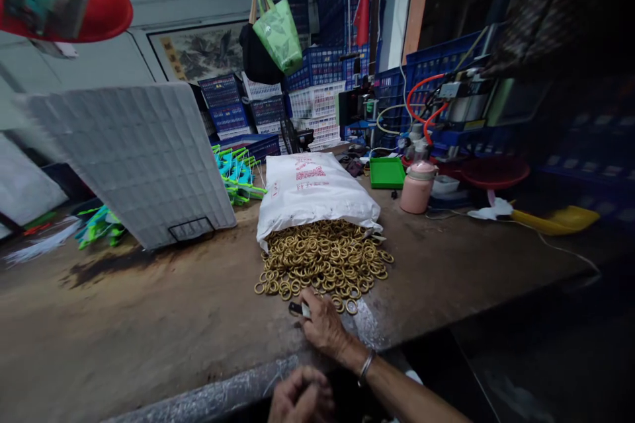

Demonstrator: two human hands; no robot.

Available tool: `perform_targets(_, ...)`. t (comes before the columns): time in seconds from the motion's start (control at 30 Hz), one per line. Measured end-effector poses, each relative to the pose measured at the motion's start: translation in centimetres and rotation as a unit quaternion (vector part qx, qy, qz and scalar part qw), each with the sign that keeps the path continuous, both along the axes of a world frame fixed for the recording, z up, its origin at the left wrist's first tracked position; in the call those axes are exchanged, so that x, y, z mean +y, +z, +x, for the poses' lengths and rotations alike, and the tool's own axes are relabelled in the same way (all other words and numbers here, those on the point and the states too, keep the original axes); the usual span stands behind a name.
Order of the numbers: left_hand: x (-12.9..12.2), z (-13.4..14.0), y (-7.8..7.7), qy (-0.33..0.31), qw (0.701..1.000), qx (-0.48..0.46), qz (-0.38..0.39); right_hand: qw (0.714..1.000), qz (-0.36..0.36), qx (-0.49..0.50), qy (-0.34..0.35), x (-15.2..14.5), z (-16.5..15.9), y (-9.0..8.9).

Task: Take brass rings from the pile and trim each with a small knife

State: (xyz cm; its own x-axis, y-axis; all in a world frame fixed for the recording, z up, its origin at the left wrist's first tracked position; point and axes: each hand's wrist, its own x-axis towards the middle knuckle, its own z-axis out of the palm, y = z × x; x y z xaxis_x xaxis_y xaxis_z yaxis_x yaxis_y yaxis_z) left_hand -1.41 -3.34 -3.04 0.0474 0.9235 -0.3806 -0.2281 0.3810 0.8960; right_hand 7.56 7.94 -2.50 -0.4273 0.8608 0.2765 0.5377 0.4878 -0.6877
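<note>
My right hand (325, 325), with a metal bracelet on its wrist, is at the front of a heap of brass-coloured rings (322, 258). Its fingers are closed on a small black-and-pale tool (299, 308), whose exact kind I cannot make out. The rings spill from the mouth of a white sack (312, 188) with red print, lying on the table. Below, at the table's front edge, my left hand (301, 396) is curled and a little blurred. Its fingertips are pressed together, and whatever they may hold is hidden.
A grey-white ribbed panel (133, 158) leans at the left of the worktable (198, 317), beside bright green and blue parts (238, 172). To the right stand a pink bottle (417, 188), a green tray (387, 173) and a yellow scoop (558, 219). A red lamp shade (106, 3) hangs upper left.
</note>
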Motion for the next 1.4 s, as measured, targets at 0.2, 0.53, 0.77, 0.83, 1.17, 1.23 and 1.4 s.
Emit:
perform_targets(0.2,0.9,-1.4,1.8,0.167,0.981,0.069,0.065,0.978,-0.152,0.139,0.031,-0.9,0.3,1.4)
perform_targets(0.53,0.7,-1.3,1.5,0.133,0.932,0.253,0.22,0.865,-0.444,0.213,0.095,-2.4,2.3,2.2)
perform_targets(0.77,0.6,-0.6,2.7,0.105,0.942,0.257,0.188,0.907,-0.369,0.189,0.076,-3.2,2.7,3.0)
perform_targets(0.83,0.7,-0.3,2.9,0.114,0.954,0.225,0.164,0.934,-0.306,0.166,0.077,-3.5,2.7,3.3)
perform_targets(1.17,1.2,0.2,3.1,0.085,0.995,0.028,0.047,0.929,-0.332,0.155,0.06,-3.3,2.8,3.3)
perform_targets(1.23,1.2,0.3,3.1,0.073,0.996,-0.01,0.041,0.921,-0.349,0.163,0.063,-3.2,2.9,3.4)
perform_targets(1.4,1.1,0.6,3.3,0.075,0.995,-0.046,0.044,0.909,-0.365,0.182,0.09,-3.2,3.2,3.4)
